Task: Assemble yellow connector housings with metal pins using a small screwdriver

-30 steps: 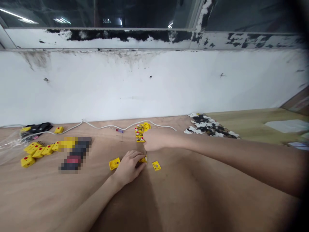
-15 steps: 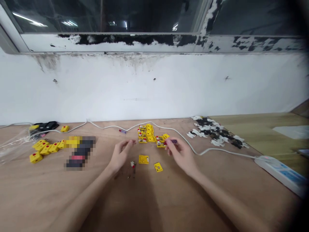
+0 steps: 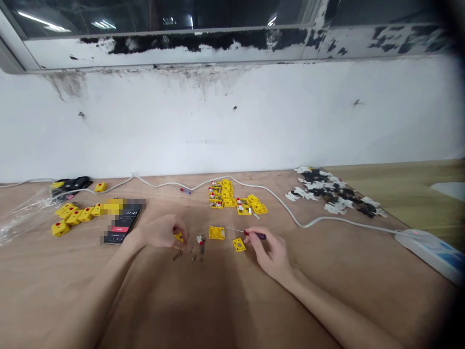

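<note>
My left hand is shut on a small yellow plastic piece, partly hidden by the fingers. My right hand grips a small screwdriver with a dark handle and a thin shaft pointing left. Between the hands lie several small metal screws, a white and red part, a yellow block and a yellow plate with a round hole. The plate is just left of my right fingers. Beyond them sits a cluster of yellow assembled parts.
On the plywood table, yellow blocks with red dots lie at left beside a phone, partly blurred. A white cable runs to a power strip. Black-and-white pieces lie at right; a second screwdriver lies at the back.
My left hand has moved left and closed on the small yellow piece. My right hand has drawn back toward me with the screwdriver. Small metal screws now show on the table.
</note>
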### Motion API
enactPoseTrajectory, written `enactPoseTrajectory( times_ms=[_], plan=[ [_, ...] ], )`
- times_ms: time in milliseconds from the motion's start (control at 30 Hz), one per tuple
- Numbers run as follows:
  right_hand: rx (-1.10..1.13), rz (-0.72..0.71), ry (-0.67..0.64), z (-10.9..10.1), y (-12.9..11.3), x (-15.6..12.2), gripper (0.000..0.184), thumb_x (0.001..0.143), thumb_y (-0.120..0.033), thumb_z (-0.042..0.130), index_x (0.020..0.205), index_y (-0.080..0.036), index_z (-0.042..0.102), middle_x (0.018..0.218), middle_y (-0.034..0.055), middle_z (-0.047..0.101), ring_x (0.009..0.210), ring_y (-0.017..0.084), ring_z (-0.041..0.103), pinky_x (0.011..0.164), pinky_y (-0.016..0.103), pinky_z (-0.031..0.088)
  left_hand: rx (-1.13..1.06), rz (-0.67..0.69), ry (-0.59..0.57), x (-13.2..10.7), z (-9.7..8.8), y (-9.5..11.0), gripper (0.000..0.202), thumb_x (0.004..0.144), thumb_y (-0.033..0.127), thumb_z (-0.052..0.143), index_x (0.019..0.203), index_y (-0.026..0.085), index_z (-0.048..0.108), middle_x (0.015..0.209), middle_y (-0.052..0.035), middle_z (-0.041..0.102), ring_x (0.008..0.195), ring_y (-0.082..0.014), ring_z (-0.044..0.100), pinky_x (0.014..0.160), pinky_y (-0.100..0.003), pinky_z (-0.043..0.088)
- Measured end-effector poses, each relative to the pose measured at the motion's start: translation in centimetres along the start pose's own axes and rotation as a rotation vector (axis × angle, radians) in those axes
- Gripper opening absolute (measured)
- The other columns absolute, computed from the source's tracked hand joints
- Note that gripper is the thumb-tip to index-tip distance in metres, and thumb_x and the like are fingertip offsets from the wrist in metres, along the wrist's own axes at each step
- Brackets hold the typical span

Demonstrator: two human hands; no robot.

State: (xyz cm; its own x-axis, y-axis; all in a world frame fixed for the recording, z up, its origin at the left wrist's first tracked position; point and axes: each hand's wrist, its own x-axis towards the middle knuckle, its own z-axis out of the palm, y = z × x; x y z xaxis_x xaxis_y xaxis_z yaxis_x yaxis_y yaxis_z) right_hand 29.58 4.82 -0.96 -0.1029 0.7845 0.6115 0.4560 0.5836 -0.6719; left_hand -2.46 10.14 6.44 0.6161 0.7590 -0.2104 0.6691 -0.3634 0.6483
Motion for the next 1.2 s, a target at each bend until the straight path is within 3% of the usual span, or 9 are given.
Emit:
enactPoseTrajectory(
  times_ms=[133, 300, 433, 633, 733, 933, 1200],
  plan=[
    [-0.015, -0.007, 0.015, 0.0, 0.1, -0.3, 0.011, 0.098, -0.023, 0.053, 0.097, -0.021, 0.064, 0.072, 0.0, 0.07, 0.063, 0.015, 0.067, 0.064, 0.027, 0.052, -0.035, 0.028, -0.108, 0.2, 1.8, 1.6, 0.015, 0.072, 0.028, 0.068, 0.081, 0.026, 0.08, 0.067, 0.0019, 0.073, 0.053, -0.0146, 0.06, 0.05, -0.023, 0.039],
    [-0.016, -0.009, -0.003, 0.2, 0.3, -0.2, 0.011, 0.098, -0.021, 0.053, 0.098, -0.021, 0.064, 0.074, 0.0006, 0.07, 0.065, 0.015, 0.067, 0.066, 0.027, 0.051, 0.139, 0.072, -0.078, 0.6, 3.3, 3.8, 0.008, 0.07, 0.022, 0.074, 0.073, 0.026, 0.079, 0.071, 0.003, 0.075, 0.065, -0.0175, 0.067, 0.06, -0.026, 0.043],
    [-0.018, -0.042, -0.01, 0.1, 0.1, -0.2, 0.01, 0.097, -0.019, 0.054, 0.098, -0.022, 0.064, 0.076, 0.0004, 0.071, 0.068, 0.015, 0.068, 0.067, 0.026, 0.051, 0.179, 0.086, -0.084, 0.7, 3.5, 4.1, 0.01, 0.073, 0.022, 0.071, 0.075, 0.026, 0.079, 0.076, 0.0035, 0.077, 0.073, -0.018, 0.069, 0.073, -0.028, 0.045],
    [0.005, -0.053, -0.016, 0.2, 0.0, -0.2, 0.011, 0.096, -0.017, 0.054, 0.1, -0.022, 0.064, 0.078, 0.0003, 0.071, 0.067, 0.014, 0.068, 0.066, 0.025, 0.051, 0.18, -0.013, -0.135, 1.0, 4.2, 4.0, 0.014, 0.068, 0.022, 0.068, 0.078, 0.025, 0.078, 0.076, 0.0041, 0.075, 0.069, -0.0163, 0.065, 0.058, -0.025, 0.04],
    [0.008, -0.062, -0.019, 0.1, 0.0, -0.2, 0.012, 0.096, -0.016, 0.054, 0.1, -0.022, 0.064, 0.078, 0.0009, 0.072, 0.067, 0.015, 0.068, 0.066, 0.026, 0.051, 0.208, 0.019, -0.097, 1.2, 4.7, 4.0, 0.011, 0.064, 0.023, 0.07, 0.074, 0.025, 0.075, 0.075, 0.0042, 0.073, 0.069, -0.0163, 0.063, 0.063, -0.026, 0.04],
    [0.013, -0.076, -0.031, 0.1, -0.2, -0.3, 0.012, 0.095, -0.016, 0.055, 0.1, -0.022, 0.063, 0.079, 0.0012, 0.072, 0.068, 0.015, 0.069, 0.065, 0.025, 0.051, 0.198, 0.183, 0.084, 2.0, 5.4, 3.8, 0.006, 0.063, 0.021, 0.071, 0.069, 0.02, 0.07, 0.073, 0.0043, 0.07, 0.071, -0.014, 0.061, 0.088, -0.032, 0.036],
    [0.043, -0.041, 0.028, -0.1, -0.4, -0.4, 0.013, 0.095, -0.016, 0.055, 0.1, -0.023, 0.065, 0.074, -0.0007, 0.069, 0.064, 0.014, 0.066, 0.065, 0.025, 0.05, 0.001, 0.179, 0.277, 2.4, 6.2, 2.9, 0.004, 0.061, 0.017, 0.066, 0.065, 0.018, 0.066, 0.06, 0.007, 0.058, 0.058, -0.009, 0.047, 0.086, -0.032, 0.035]
  ],
)
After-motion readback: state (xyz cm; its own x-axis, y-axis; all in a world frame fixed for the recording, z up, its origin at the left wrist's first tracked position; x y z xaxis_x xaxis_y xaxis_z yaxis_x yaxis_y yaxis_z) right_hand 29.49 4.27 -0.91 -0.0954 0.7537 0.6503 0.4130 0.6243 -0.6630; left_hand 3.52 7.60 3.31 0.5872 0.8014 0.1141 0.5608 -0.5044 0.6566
